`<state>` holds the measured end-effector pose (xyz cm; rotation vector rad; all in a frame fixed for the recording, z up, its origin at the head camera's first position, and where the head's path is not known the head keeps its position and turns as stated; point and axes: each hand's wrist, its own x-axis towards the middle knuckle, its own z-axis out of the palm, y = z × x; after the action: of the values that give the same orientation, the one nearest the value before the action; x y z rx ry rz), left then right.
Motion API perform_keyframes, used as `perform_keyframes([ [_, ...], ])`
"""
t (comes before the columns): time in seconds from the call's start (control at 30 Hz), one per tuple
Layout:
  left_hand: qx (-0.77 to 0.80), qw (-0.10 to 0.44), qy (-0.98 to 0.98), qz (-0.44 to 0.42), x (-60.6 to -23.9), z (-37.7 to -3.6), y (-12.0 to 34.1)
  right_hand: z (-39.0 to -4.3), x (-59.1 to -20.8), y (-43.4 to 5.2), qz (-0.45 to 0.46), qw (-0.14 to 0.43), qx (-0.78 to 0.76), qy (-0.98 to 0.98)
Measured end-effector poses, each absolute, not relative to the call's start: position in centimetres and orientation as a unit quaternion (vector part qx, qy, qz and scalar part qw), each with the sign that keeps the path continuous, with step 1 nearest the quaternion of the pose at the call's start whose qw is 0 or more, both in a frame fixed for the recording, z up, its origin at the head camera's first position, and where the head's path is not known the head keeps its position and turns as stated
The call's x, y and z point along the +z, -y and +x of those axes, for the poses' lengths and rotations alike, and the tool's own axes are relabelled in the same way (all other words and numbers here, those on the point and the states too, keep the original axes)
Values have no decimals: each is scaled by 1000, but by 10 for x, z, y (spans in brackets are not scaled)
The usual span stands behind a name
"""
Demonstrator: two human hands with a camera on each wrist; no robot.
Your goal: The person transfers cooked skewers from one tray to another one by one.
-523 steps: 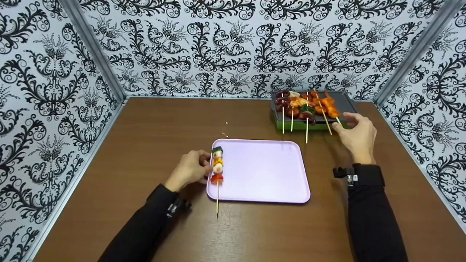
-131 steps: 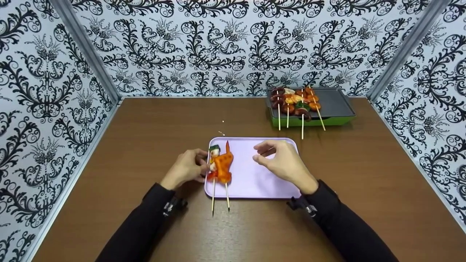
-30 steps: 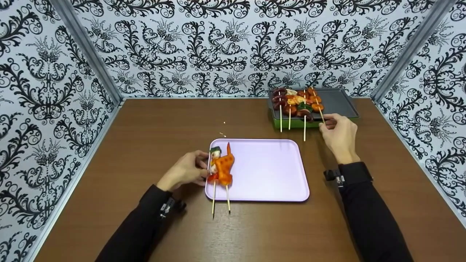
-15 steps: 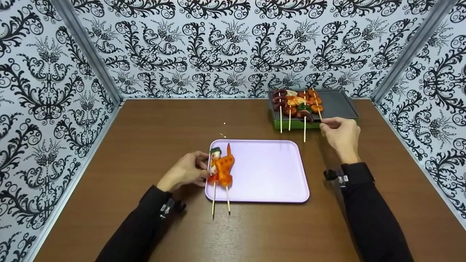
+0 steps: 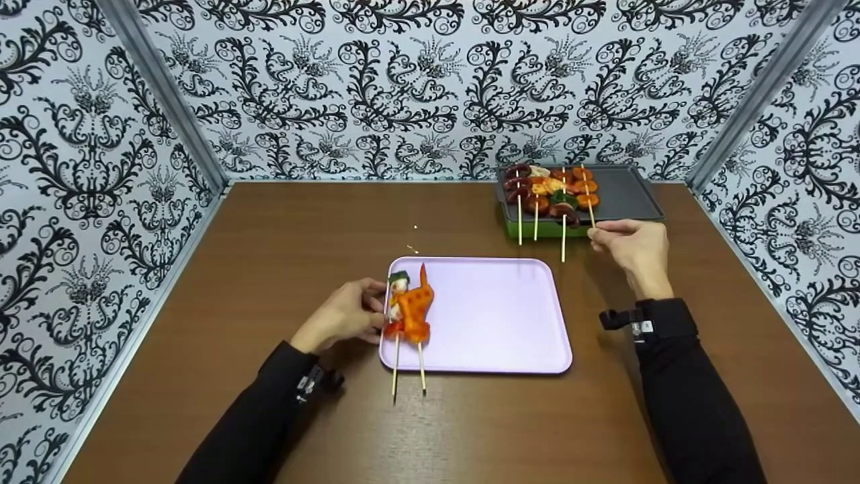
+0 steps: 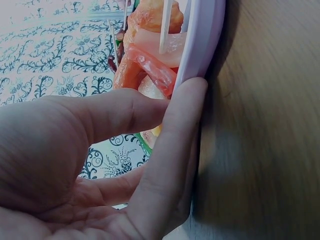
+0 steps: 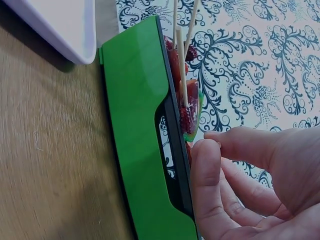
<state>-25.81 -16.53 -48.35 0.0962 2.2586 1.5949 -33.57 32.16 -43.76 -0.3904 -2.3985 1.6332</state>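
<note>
My left hand (image 5: 342, 310) pinches the left rim of a lilac tray (image 5: 497, 316), thumb inside and fingers outside in the left wrist view. Beside it on the tray lie a mixed vegetable skewer (image 5: 398, 282) and an orange wing-shaped skewer (image 5: 415, 312), which partly covers it; both sticks overhang the front rim. At the grill, my right hand (image 5: 635, 247) pinches the stick end of a skewer of round orange pieces (image 5: 587, 187) between thumb and index finger. That skewer's food is still over the grill plate (image 5: 621, 191). The right wrist view shows the hand (image 7: 245, 180) by the grill's green side (image 7: 135, 115).
Several other skewers lie on the grill's left part, among them a dark red one (image 5: 518, 183) and one with a green piece (image 5: 563, 197), sticks jutting forward. Small pale bits (image 5: 412, 249) lie on the brown table (image 5: 302, 235). Patterned walls enclose the table.
Since the oldest frame, the orange wing-shaped skewer has gone from grill to tray. The right hand has returned to the grill and taken the round-piece skewer's stick, shifting it slightly. The left hand stays.
</note>
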Motion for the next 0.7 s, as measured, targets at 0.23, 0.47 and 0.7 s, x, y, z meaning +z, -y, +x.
perform_keyframes([
  [0.23,570,178,-801,36,-483,-257,167,-338,-435,-319,-129,94,579,800],
  [0.47,569,182,-801,42,-485,-257,166,-332,-441,-322,-135,76,602,783],
  [0.7,568,178,-802,39,-484,-258,166,-333,-438,-321,-127,78,615,774],
])
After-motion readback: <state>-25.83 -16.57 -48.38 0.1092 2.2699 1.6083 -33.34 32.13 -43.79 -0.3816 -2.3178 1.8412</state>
